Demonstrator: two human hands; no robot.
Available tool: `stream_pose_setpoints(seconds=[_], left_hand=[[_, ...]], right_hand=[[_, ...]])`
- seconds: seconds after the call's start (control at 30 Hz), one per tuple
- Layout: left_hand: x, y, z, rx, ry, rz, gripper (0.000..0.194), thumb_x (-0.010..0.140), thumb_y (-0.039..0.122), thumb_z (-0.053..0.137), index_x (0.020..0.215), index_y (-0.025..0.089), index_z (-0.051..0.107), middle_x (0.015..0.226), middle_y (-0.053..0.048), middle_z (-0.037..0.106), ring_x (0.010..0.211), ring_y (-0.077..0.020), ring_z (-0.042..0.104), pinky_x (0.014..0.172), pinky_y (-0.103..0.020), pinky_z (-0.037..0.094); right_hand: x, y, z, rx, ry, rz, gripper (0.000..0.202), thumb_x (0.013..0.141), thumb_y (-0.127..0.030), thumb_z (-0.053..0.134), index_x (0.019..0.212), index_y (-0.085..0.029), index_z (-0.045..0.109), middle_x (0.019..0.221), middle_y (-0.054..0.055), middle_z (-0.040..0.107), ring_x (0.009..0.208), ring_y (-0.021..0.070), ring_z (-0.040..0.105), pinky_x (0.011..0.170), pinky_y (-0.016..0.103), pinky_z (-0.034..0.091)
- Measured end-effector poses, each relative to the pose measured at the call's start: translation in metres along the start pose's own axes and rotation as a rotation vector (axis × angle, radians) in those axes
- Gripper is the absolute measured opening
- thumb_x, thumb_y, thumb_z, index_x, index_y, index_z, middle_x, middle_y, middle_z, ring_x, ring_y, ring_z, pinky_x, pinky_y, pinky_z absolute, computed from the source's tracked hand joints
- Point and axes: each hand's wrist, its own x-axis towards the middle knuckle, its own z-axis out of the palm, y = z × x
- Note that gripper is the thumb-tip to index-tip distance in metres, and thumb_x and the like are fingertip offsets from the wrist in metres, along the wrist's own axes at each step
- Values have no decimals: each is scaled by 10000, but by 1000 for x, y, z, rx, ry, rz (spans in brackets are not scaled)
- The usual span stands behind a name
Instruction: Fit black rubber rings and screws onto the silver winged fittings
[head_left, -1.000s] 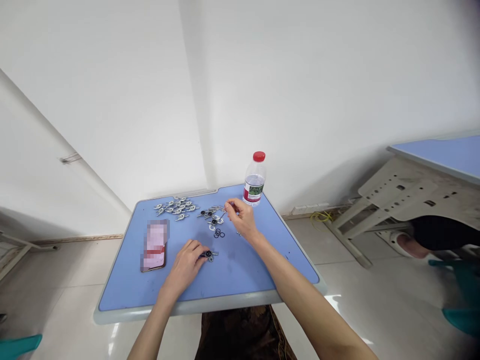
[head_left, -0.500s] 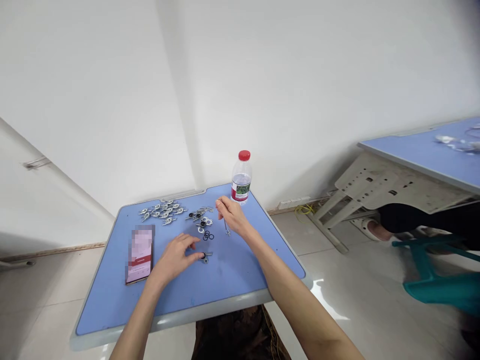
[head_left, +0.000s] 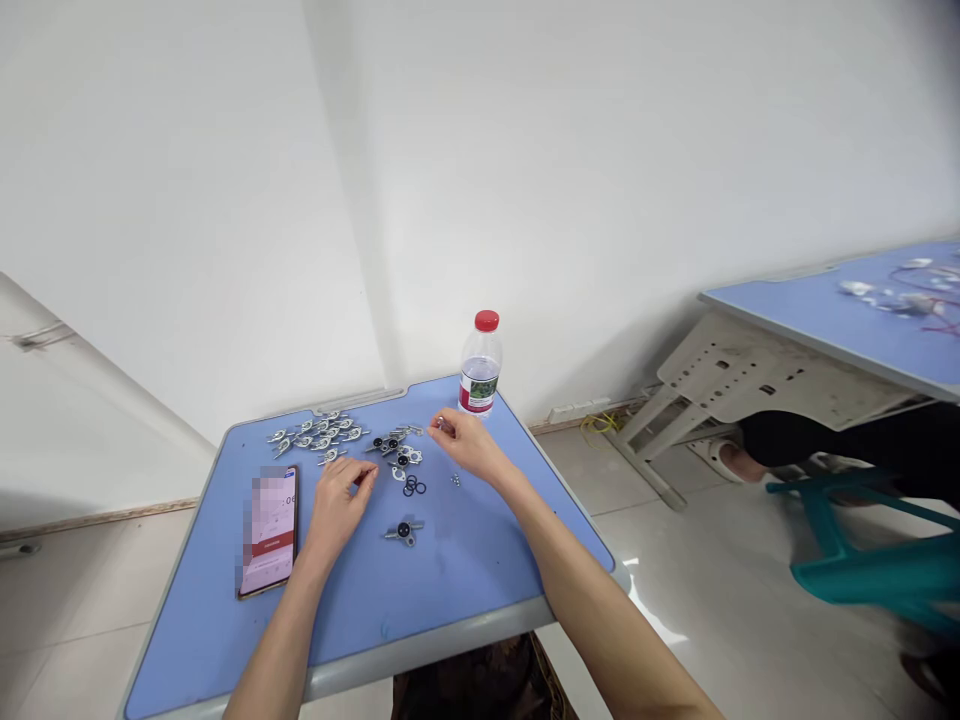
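Note:
My left hand (head_left: 343, 505) is closed over the table, with thumb and fingertips together. Anything between those fingertips is too small to make out. My right hand (head_left: 466, 443) is closed in a pinch above the table, and a bit of a thin metal rod (head_left: 441, 425) shows at its fingertips. A metal fitting with a round black piece (head_left: 403, 531) lies alone between my forearms. Farther back is a cluster of similar black-centred fittings (head_left: 390, 446), beside a flat metal plate (head_left: 399, 474). Black rings (head_left: 412, 486) and tiny screws (head_left: 455, 480) lie near my right hand.
A pile of metal parts (head_left: 319, 434) sits at the back left of the blue table (head_left: 450, 575). The phone (head_left: 271, 535) lies left of my left hand. A red-capped bottle (head_left: 481, 365) stands at the back edge. Another table (head_left: 810, 300) and a green stool (head_left: 847, 560) are to the right.
My left hand has drawn back to the left, off the single fitting, and its fingers have closed. The rod under my right hand no longer points down at the screws. The view has shifted slightly.

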Motion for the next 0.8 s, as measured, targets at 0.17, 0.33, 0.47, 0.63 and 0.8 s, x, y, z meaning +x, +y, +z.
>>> stream_pose_setpoints(seconds=[0.17,0.33,0.47,0.63,0.8], left_hand=[[0,-1,0,-1,13,-1,177,884,260,502,804,204,649,711,-6,651,705,-168,570,762,-336,401],[0,-2,-1,-4,37,-21,175,880,264,502,802,206,647,737,-8,660,740,-176,581,768,-340,402],[0,-5,-1,-18,60,-29,182,884,269,495,798,208,643,745,-14,664,759,-182,582,764,-340,402],[0,-6,-2,-36,75,-37,165,879,253,508,795,205,641,751,-11,667,762,-179,582,766,-338,399],[0,-5,-1,-35,64,-37,161,877,242,505,799,205,641,763,-8,671,754,-174,583,765,-340,393]], right_hand=[[-3,-2,5,-91,-115,-21,101,782,-132,526,780,-171,620,590,-36,534,535,89,445,526,199,297],[-6,-4,9,-179,-181,-31,146,788,-117,513,791,-190,640,606,-20,571,536,103,467,527,210,293],[-4,-2,10,-253,-193,-9,161,797,-116,507,810,-198,645,638,-4,605,559,122,499,531,219,297],[-1,5,12,-342,-172,24,178,802,-107,510,876,-187,651,698,20,644,612,136,554,540,222,303],[4,13,18,-426,-92,59,200,879,-180,477,1010,-187,628,844,60,683,759,178,614,585,235,337]])
